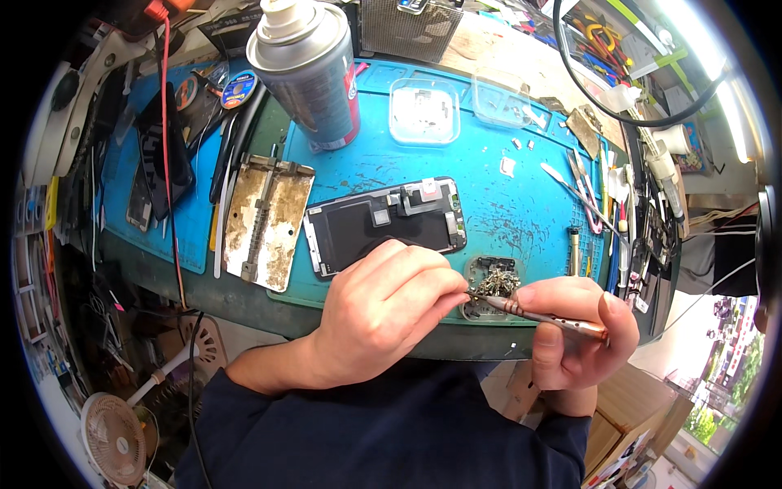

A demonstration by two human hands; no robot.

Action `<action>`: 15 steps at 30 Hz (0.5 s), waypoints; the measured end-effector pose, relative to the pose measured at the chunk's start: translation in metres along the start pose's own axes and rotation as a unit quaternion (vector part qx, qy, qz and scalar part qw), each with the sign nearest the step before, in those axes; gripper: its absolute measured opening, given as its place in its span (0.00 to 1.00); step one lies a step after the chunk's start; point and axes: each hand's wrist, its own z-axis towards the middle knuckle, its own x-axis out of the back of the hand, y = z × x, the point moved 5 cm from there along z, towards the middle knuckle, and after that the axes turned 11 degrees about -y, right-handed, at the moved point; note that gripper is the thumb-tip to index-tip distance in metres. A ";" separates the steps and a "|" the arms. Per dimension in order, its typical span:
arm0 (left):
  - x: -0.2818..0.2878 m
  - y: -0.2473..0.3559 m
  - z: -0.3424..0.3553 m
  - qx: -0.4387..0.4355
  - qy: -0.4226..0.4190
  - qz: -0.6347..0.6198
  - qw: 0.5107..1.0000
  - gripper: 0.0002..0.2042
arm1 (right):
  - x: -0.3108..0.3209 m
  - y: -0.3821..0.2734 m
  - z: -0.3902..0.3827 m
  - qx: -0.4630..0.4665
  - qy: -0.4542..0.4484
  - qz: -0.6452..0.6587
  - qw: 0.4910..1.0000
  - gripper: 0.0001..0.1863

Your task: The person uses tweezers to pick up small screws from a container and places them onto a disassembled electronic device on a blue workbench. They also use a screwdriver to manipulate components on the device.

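My right hand point(578, 330) grips a slim metal screwdriver point(554, 319) with a copper-coloured end, held nearly level and pointing left. At its tip, the thumb and fingers of my left hand point(391, 306) are pinched together; what lies between them, if anything, is too small to make out. Just beyond the tip sits a small dish point(475, 310) heaped with tiny screws point(498, 282). Behind my left hand lies a phone screen assembly point(350, 232), dark side up, its near edge partly hidden by my fingers.
A stained metal holder point(267, 220) lies left of the phone screen. Behind stand a spray can point(314, 90) and a clear plastic box point(424, 138) of small parts. Tweezers point(580, 191) lie at the right on the blue mat point(375, 167). A red cable point(166, 122) crosses the left side.
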 end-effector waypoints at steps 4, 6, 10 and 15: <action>0.002 0.001 0.002 0.015 -0.003 -0.013 1.000 0.17 | 0.003 0.000 -0.001 -0.008 -0.002 -0.011 1.000 0.37; 0.003 0.001 0.000 0.024 -0.001 -0.008 1.000 0.18 | 0.003 0.001 -0.001 -0.025 -0.008 -0.022 0.999 0.37; 0.005 0.001 0.000 0.021 0.013 0.057 0.998 0.18 | 0.013 -0.007 0.002 -0.081 0.016 -0.064 0.994 0.36; 0.000 0.003 -0.002 0.075 -0.031 0.173 0.982 0.24 | 0.008 0.020 0.034 -0.040 0.035 -0.098 0.994 0.34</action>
